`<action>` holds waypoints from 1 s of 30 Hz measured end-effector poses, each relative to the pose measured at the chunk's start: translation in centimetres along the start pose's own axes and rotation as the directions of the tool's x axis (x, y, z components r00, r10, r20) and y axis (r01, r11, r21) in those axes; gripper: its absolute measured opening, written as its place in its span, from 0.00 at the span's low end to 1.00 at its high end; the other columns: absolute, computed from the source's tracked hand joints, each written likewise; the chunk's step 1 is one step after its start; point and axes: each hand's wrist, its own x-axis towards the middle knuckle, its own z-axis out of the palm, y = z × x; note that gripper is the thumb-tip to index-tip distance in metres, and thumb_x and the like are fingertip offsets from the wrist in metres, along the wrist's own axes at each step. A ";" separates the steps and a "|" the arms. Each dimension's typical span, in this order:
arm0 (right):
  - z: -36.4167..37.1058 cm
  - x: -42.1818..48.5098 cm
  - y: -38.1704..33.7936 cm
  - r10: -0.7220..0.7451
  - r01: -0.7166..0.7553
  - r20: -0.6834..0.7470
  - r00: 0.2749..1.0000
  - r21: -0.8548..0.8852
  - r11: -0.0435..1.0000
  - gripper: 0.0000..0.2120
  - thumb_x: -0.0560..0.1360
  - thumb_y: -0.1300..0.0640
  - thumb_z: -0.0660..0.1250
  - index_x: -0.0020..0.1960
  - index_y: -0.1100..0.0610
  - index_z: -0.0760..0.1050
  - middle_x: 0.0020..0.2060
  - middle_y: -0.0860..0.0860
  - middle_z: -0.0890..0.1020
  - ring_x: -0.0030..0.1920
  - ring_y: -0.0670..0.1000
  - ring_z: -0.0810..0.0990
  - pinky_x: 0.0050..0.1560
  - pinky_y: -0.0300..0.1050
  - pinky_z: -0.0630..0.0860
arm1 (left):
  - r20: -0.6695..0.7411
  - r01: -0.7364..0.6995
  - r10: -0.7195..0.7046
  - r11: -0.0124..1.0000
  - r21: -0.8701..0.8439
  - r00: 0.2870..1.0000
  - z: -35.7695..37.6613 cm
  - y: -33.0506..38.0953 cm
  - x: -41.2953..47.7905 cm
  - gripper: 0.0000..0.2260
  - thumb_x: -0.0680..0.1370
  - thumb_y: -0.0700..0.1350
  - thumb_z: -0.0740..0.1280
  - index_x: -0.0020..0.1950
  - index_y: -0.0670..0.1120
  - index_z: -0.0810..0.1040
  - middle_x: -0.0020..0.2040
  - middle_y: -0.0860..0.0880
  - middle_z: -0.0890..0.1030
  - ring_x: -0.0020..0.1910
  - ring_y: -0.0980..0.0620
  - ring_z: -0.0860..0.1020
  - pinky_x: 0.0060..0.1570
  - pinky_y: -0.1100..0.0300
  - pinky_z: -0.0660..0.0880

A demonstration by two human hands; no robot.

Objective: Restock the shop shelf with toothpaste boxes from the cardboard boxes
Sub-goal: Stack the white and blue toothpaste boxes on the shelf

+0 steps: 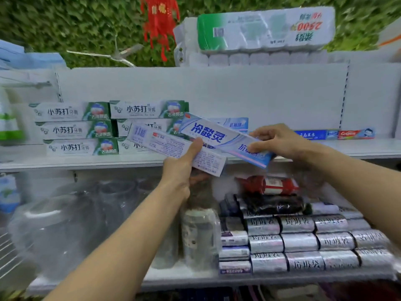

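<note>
Shop shelf, white metal, back panel bare across the middle and right; the middle shelf board (325, 148) has open room to the right of the stock, which is probably where new boxes go. On top sits a wrapped toilet-roll pack (267, 29), bulky goods kept high and out of the way. The lower tier carries silver bin-bag rolls (303, 242) in tight rows, labels outward. On the middle board at left, green-and-white toothpaste boxes (73, 129) are stacked three high in two columns, long faces forward so the brand reads from the aisle. Both hands are up in front of that board, just right of the stack. The left hand (180, 170) grips a white toothpaste box (169, 146) with its small-print back face toward the camera, thumb laid along it; whether a second box lies beneath, cannot tell. The right hand (280, 140) pinches the right end of a blue-and-white toothpaste box (219, 137), brand side up and tilted, likely being turned to face front like the others. Behind it a matching box (234, 123) already lies on the board, near the green stack. Further right, a blue box (312, 134) and a red box (355, 133) lie flat against the back panel. Supply cartons not in view.
</note>
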 end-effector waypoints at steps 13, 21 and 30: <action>-2.3 13.9 2.0 -0.053 0.036 -0.051 0.997 -0.301 0.953 0.18 0.71 0.57 0.73 0.61 0.57 0.78 0.55 0.56 0.80 0.55 0.55 0.78 0.58 0.47 0.73 | -0.040 0.020 -0.021 0.999 -0.026 0.999 2.4 -0.6 6.9 0.23 0.69 0.46 0.77 0.61 0.41 0.76 0.45 0.43 0.86 0.42 0.45 0.85 0.38 0.43 0.82; -0.5 18.2 5.3 -0.150 0.093 -0.112 0.982 -0.405 0.910 0.19 0.72 0.57 0.69 0.62 0.49 0.78 0.57 0.56 0.78 0.65 0.60 0.67 0.64 0.53 0.71 | -0.081 0.022 -0.021 1.000 0.011 0.997 3.4 -1.0 8.5 0.22 0.70 0.47 0.76 0.61 0.41 0.76 0.44 0.44 0.86 0.40 0.46 0.85 0.37 0.47 0.82; -0.2 20.1 6.0 -0.149 0.110 -0.061 0.987 -0.418 0.902 0.22 0.75 0.56 0.67 0.69 0.51 0.73 0.66 0.56 0.74 0.67 0.57 0.70 0.65 0.47 0.69 | -0.132 -0.007 0.006 1.000 -0.005 0.991 3.7 -1.7 8.6 0.23 0.70 0.47 0.76 0.62 0.41 0.76 0.45 0.43 0.86 0.41 0.48 0.85 0.33 0.55 0.81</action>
